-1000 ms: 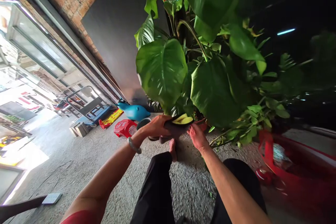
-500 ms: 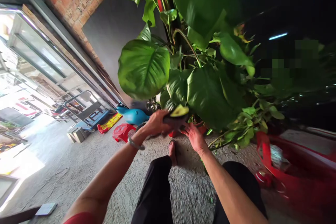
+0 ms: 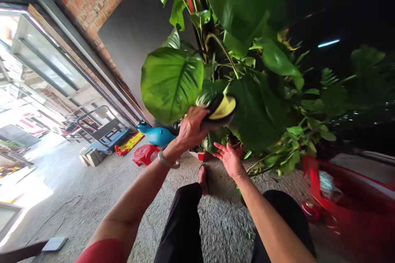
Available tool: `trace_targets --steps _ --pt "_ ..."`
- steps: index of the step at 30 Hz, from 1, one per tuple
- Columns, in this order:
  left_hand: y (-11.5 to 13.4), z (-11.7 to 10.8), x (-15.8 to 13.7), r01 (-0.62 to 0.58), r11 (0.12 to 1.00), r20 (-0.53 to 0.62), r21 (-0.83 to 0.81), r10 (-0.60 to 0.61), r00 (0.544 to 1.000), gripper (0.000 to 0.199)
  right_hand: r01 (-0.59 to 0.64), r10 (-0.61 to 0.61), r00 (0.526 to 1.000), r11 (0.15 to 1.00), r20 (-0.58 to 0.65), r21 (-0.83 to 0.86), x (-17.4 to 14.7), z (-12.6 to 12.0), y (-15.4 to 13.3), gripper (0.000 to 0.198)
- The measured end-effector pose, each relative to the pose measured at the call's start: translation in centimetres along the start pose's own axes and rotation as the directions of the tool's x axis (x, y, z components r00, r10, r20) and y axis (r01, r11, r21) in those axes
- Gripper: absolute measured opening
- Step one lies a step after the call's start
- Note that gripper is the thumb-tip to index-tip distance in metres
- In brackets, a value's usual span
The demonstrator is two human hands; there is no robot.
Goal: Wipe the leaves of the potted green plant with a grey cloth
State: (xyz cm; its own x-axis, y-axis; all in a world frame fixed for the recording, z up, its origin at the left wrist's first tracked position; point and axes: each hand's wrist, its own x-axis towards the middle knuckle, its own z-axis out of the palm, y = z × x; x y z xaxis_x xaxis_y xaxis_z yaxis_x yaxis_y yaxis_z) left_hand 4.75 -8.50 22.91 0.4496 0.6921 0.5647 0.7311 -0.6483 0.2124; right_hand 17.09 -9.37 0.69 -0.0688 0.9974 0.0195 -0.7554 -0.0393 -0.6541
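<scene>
My left hand (image 3: 193, 127), with a pale bangle at the wrist, is closed on a dark slipper-like object with a yellow face (image 3: 224, 108). Motion smears that object, so its exact kind is unclear. It is raised in front of the broad green leaves of a large potted plant (image 3: 173, 82). Lower and to the right, my right hand (image 3: 231, 161) is palm up with its fingers spread, holding nothing. A gap separates it from the dark object. Leaves mostly hide the plant's base.
A red plastic stool (image 3: 145, 155), a blue rounded toy (image 3: 157, 134) and a platform trolley (image 3: 108, 135) stand to the left. At right is a red bag (image 3: 354, 213). A small red-and-white container (image 3: 202, 155) sits beyond my foot (image 3: 202, 178) on rough concrete.
My left hand has lifted the dark object up and to the right, away from my right hand. The right hand stays nearly in place, its fingers now clearly spread.
</scene>
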Motion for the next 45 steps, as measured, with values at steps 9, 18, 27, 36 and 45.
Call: trace_targets --steps 9,18,27,36,45 --pt "-1.8 -2.1 -9.0 0.442 0.876 0.667 -0.194 -0.213 0.714 0.054 -0.054 0.052 0.998 0.998 0.033 0.043 -0.2 -1.0 -0.5 0.063" --pt "0.9 0.3 -8.5 0.372 0.881 0.721 -0.294 -0.052 0.691 0.06 0.126 -0.099 0.915 0.991 -0.391 0.044 -1.6 -6.0 -3.6 0.036" --pt "5.6 1.1 -3.5 0.391 0.803 0.519 -0.45 -0.121 0.846 0.044 0.411 -0.3 0.794 0.906 -0.529 0.104 -3.9 -9.5 -11.0 0.026" --pt "6.6 1.3 -2.9 0.496 0.732 0.581 -0.467 -0.169 0.796 0.043 0.517 -0.418 0.804 0.842 -0.423 0.151 -1.8 -8.3 -14.2 0.023" --pt "10.3 0.3 0.6 0.434 0.733 0.54 -0.523 -0.109 0.835 0.033 0.512 -0.431 0.834 0.838 -0.345 0.191 -2.2 -8.9 -15.2 0.032"
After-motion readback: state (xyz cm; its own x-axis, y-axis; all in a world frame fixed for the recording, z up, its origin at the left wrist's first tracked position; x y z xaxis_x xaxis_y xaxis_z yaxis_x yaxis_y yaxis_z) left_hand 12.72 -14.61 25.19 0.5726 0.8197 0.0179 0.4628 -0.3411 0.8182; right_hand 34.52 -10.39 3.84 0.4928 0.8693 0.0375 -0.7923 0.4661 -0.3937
